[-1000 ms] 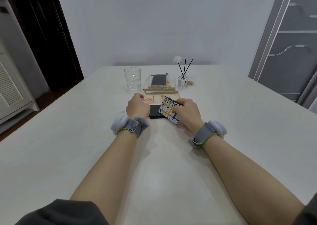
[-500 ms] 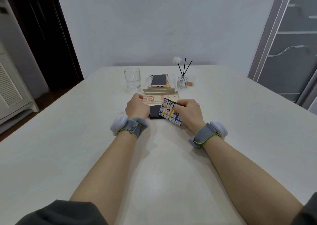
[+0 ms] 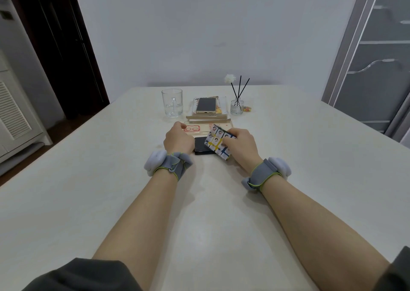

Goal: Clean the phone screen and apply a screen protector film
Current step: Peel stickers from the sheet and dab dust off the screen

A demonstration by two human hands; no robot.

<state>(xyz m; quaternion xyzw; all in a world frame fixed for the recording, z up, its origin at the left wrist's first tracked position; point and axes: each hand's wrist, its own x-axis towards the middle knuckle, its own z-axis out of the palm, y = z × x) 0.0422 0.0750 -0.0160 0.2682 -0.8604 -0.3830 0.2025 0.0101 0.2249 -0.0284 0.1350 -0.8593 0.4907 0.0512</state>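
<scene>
A black phone (image 3: 201,146) lies flat on the white table (image 3: 199,213), between my two hands. My left hand (image 3: 178,140) rests at its left edge with the fingers curled; what they hold is hidden. My right hand (image 3: 239,145) grips a printed card (image 3: 216,142) with small pictures and yellow stripes, tilted over the phone's right side. Just behind the hands lies a pale screen protector package (image 3: 197,128) with red print.
At the back of the table stand a glass mug (image 3: 172,102), a gold phone (image 3: 206,105) on a stack of books (image 3: 208,118), and a reed diffuser bottle (image 3: 237,107). A dark doorway is at the left, a glass cabinet at the right.
My right hand and the printed card have shifted slightly over the black phone. My left hand stays in the same place.
</scene>
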